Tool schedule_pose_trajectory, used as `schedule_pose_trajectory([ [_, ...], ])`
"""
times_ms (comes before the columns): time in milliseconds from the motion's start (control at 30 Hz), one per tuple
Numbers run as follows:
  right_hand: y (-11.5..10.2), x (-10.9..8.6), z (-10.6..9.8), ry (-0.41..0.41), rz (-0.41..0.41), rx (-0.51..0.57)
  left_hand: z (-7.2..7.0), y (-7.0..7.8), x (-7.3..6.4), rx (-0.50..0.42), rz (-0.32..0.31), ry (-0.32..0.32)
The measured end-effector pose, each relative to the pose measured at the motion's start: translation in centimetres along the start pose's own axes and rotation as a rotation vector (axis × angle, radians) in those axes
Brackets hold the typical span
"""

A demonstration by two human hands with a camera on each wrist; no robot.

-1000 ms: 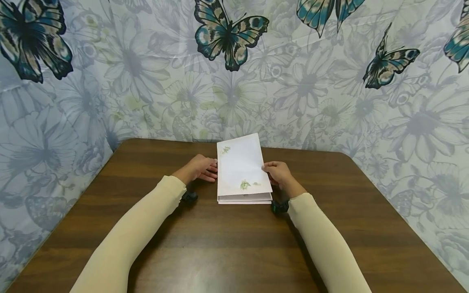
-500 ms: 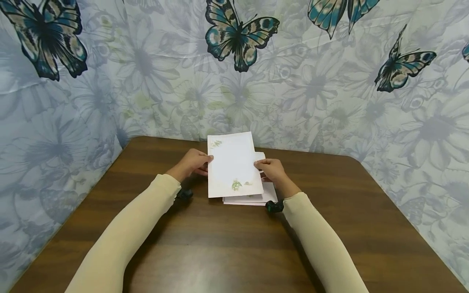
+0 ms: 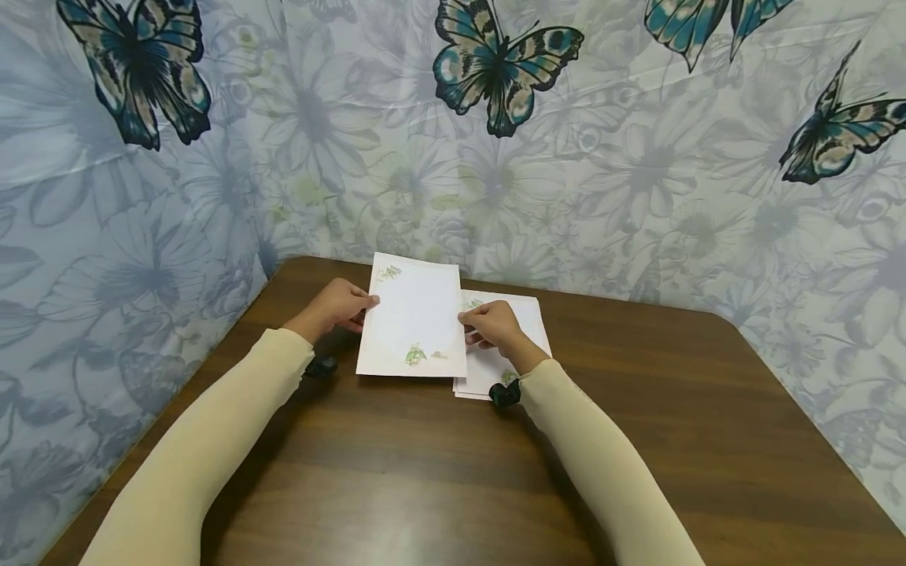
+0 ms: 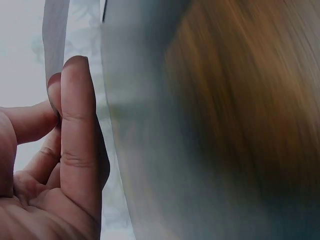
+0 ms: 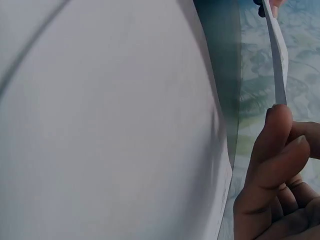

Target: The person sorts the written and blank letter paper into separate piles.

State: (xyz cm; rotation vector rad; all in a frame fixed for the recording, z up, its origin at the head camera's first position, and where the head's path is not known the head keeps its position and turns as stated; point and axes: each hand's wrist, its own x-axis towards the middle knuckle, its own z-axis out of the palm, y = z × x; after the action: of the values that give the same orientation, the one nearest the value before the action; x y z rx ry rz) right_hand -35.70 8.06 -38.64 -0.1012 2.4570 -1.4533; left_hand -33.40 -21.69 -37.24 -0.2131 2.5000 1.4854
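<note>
A white sheet of paper (image 3: 414, 314) with small green floral prints is held up between both hands. My left hand (image 3: 334, 305) pinches its left edge; in the left wrist view the thumb and fingers (image 4: 77, 115) close on the thin paper. On the opposite edge, my right hand (image 3: 495, 326) pinches the sheet, seen edge-on in the right wrist view above the fingertips (image 5: 280, 117). Under and right of it, more printed sheets (image 3: 527, 318) lie stacked on the table, partly covered by the held sheet and the right hand.
The brown wooden table (image 3: 396, 472) has rounded far corners. A cloth backdrop (image 3: 637, 196) with flowers and teal butterflies hangs right behind its far edge. Dark wrist cameras (image 3: 505, 393) sit below the cream sleeves.
The top sheet has come off the stack and shifted left, carried by both hands. The left hand, earlier beside the stack with fingers spread, now pinches the sheet's edge. The head view has turned left.
</note>
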Motion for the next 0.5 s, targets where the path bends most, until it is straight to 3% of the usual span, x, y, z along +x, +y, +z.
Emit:
schedule_pose_trajectory([
  [200, -0.7, 1.1, 2.2, -0.02, 0.006, -0.078, -1.7, -1.2, -0.1, 0.033, -0.024, -0.01],
  [500, -0.9, 1.9, 3.7, -0.057, 0.047, -0.194, -2.4, -2.5, 0.8, 0.047, -0.087, 0.02],
])
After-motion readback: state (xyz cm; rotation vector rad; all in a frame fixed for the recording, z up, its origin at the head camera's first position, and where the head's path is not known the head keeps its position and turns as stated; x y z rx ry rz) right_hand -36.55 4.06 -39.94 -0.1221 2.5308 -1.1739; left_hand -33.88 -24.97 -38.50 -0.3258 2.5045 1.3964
